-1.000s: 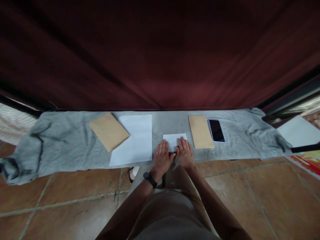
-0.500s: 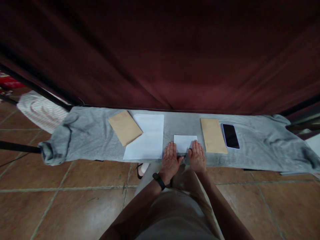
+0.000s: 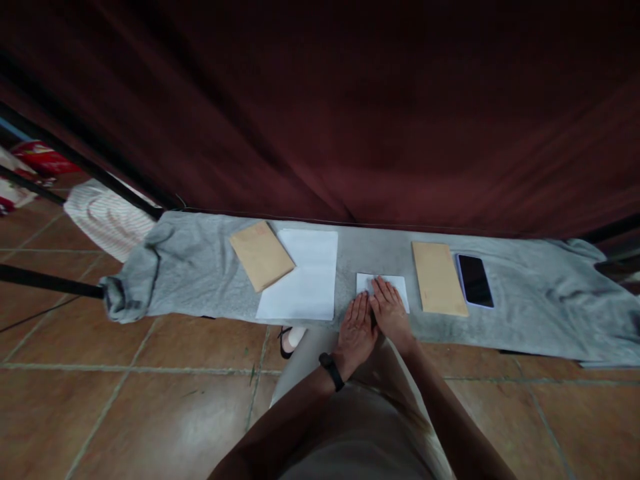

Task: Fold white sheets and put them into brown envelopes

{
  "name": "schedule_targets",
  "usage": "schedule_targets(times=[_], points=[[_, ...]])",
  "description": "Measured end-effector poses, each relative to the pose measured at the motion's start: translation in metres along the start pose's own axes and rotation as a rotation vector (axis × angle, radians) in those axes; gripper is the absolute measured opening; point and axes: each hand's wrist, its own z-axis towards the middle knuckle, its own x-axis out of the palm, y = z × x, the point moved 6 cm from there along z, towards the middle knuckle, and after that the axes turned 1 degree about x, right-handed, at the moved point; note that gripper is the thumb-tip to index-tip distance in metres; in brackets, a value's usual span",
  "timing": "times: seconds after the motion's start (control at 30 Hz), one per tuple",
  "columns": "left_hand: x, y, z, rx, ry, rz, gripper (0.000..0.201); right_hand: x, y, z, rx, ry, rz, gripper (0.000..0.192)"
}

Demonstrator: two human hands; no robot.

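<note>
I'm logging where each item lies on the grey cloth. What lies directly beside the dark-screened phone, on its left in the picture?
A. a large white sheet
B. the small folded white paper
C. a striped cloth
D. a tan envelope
D: the tan envelope lies right alongside the phone on the grey cloth, while the small white paper sits farther left under the right hand and beside the left hand.

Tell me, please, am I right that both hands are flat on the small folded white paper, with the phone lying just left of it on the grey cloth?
Not quite: the phone lies to the right, beyond a brown envelope. The head view shows the left hand and right hand flat on the folded white paper on the grey cloth.
</note>
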Motion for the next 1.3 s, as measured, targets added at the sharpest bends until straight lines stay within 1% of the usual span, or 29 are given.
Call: schedule_targets(times=[0.1, 0.17, 0.23, 0.33, 0.43, 0.5, 0.6, 0.73, 0.9, 1.03, 1.13, 1.2, 1.23, 1.27, 1.3], points=[[-0.001, 0.000, -0.003, -0.039, -0.006, -0.011, 0.063, 0.006, -0.003, 0.001, -0.023, 0.024, -0.018, 0.051], [-0.004, -0.003, 0.001, -0.081, -0.017, -0.021, 0.062, 0.009, -0.007, -0.002, -0.025, 0.023, -0.042, 0.051], [-0.006, -0.006, 0.012, -0.102, -0.030, -0.035, 0.063, 0.010, -0.010, -0.007, -0.041, 0.019, -0.065, 0.053], [-0.006, -0.006, 0.037, -0.110, -0.035, -0.069, 0.061, 0.010, -0.011, -0.012, -0.090, 0.006, -0.098, 0.059], [-0.001, 0.002, 0.057, -0.094, -0.022, -0.101, 0.060, 0.009, -0.011, -0.012, -0.086, -0.023, -0.135, 0.065], [0.002, 0.010, 0.063, -0.086, -0.030, -0.109, 0.064, 0.009, -0.010, -0.011, -0.064, -0.037, -0.157, 0.066], [0.006, 0.018, 0.061, -0.073, -0.042, -0.099, 0.071, 0.008, -0.009, -0.010, -0.039, -0.048, -0.170, 0.064], [0.008, 0.020, 0.055, -0.061, -0.029, -0.068, 0.073, 0.005, -0.011, -0.011, -0.011, -0.060, -0.169, 0.058], [0.010, 0.023, 0.051, -0.074, -0.031, -0.029, 0.075, -0.002, -0.025, -0.019, 0.057, -0.095, -0.164, 0.056], [0.009, 0.021, 0.043, -0.100, -0.021, -0.049, 0.071, -0.005, -0.038, -0.028, 0.090, -0.154, -0.104, 0.056], [-0.004, 0.021, 0.038, -0.080, -0.003, -0.085, 0.070, -0.005, -0.043, -0.031, 0.087, -0.190, -0.051, 0.056], [-0.023, 0.033, 0.037, -0.056, -0.029, -0.093, 0.070, -0.006, -0.044, -0.032, 0.088, -0.202, -0.030, 0.055], [-0.037, 0.048, 0.037, -0.078, -0.072, -0.082, 0.069, -0.006, -0.045, -0.032, 0.091, -0.209, -0.022, 0.054], [-0.053, 0.070, 0.035, -0.159, -0.144, -0.062, 0.069, -0.007, -0.045, -0.032, 0.093, -0.214, -0.014, 0.053], [-0.070, 0.099, 0.032, -0.284, -0.226, -0.039, 0.070, -0.007, -0.045, -0.032, 0.091, -0.218, -0.005, 0.053]])
